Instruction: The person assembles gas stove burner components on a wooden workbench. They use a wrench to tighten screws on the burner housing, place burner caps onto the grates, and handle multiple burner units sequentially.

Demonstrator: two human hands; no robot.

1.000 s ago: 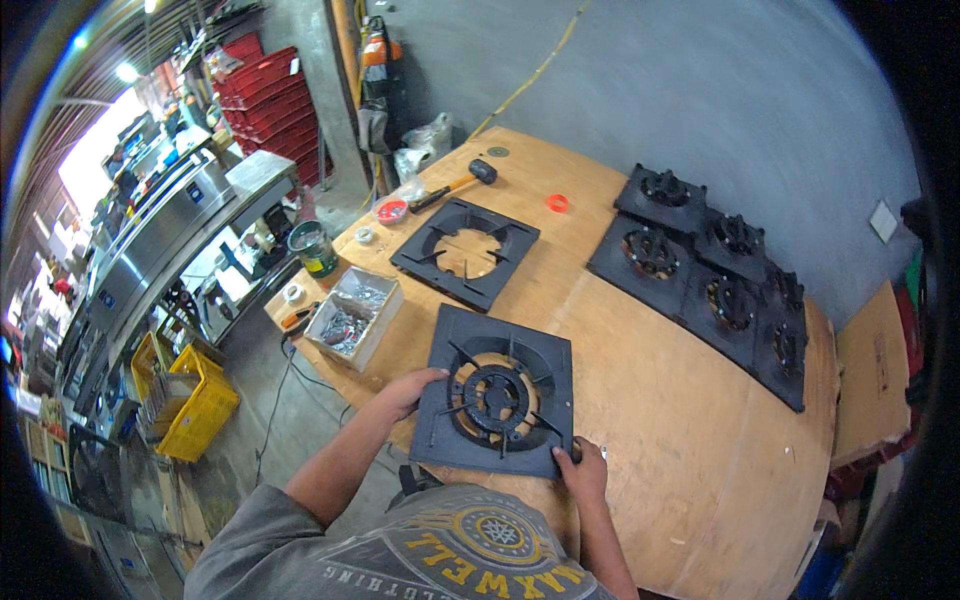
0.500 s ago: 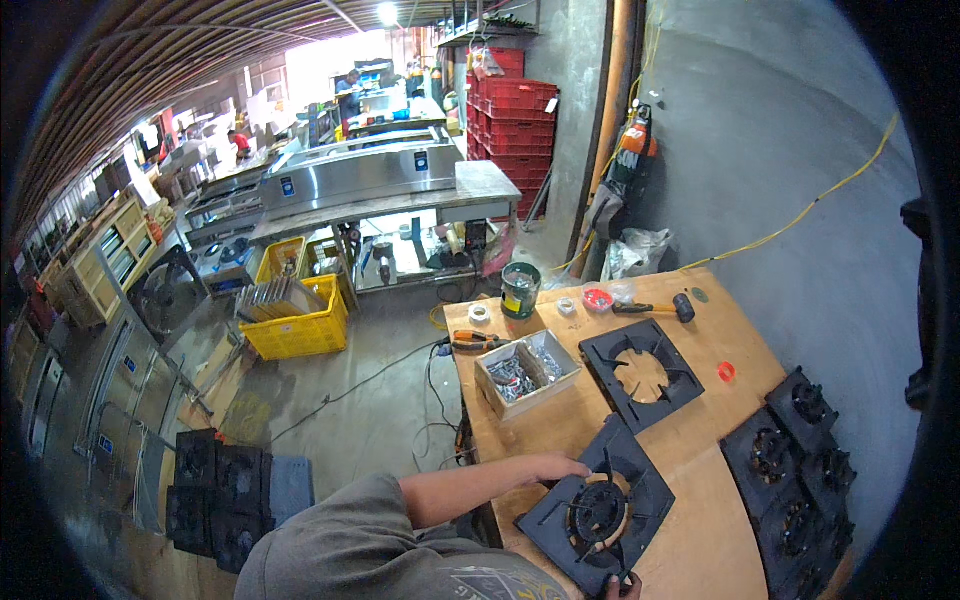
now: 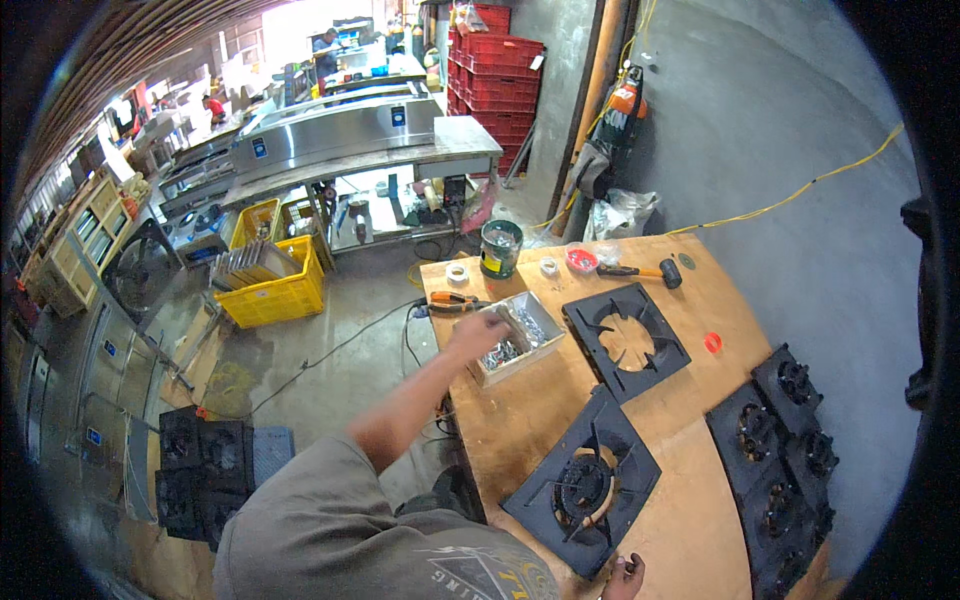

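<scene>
My left hand (image 3: 482, 333) is over the near left side of a pale open box (image 3: 515, 370) of small metal fasteners; its fingertips are blurred. At the lower edge my right hand (image 3: 624, 578) has its fingers curled, just off the near corner of a black cast-iron burner grate (image 3: 625, 455). What those fingers hold, if anything, is hidden. A round black burner (image 3: 584, 483) and a curved tan piece sit within that grate's opening. Beyond it a second square black grate (image 3: 590, 325) lies flat, its round opening showing bare wood.
Orange-handled pliers (image 3: 453, 298), a tape roll (image 3: 457, 273), a dark green can (image 3: 500, 250) and a black-headed mallet (image 3: 668, 273) lie along the far side of the wooden table (image 3: 690, 480). Several black burner grates (image 3: 740, 425) stand at the right. A yellow crate (image 3: 270, 300) is on the floor.
My left hand has left the near burner grate and moved up to the box of fasteners. My right hand has come off the grate's near corner. The view has shifted slightly.
</scene>
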